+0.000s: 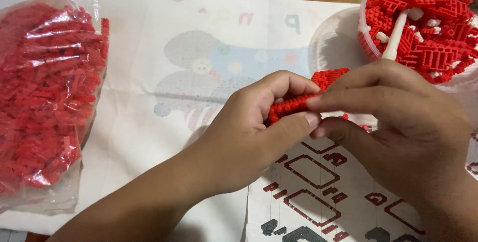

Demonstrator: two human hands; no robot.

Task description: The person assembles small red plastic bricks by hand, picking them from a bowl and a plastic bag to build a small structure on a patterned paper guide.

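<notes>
My left hand (249, 132) grips a small assembly of tiny red bricks (294, 105) between thumb and fingers. My right hand (398, 122) meets it from the right, its fingertips pinching the same red piece. A further red studded part (328, 77) shows just behind my fingers. Both hands hover over a printed sheet of brick diagrams (323, 187).
A clear plastic bag (45, 97) full of tiny red bricks lies at the left. A round clear tub (423, 23) at the top right holds red built pieces and a white stick (396, 38). A clear lid (333, 43) lies beside it. A white cloth (149, 122) covers the table.
</notes>
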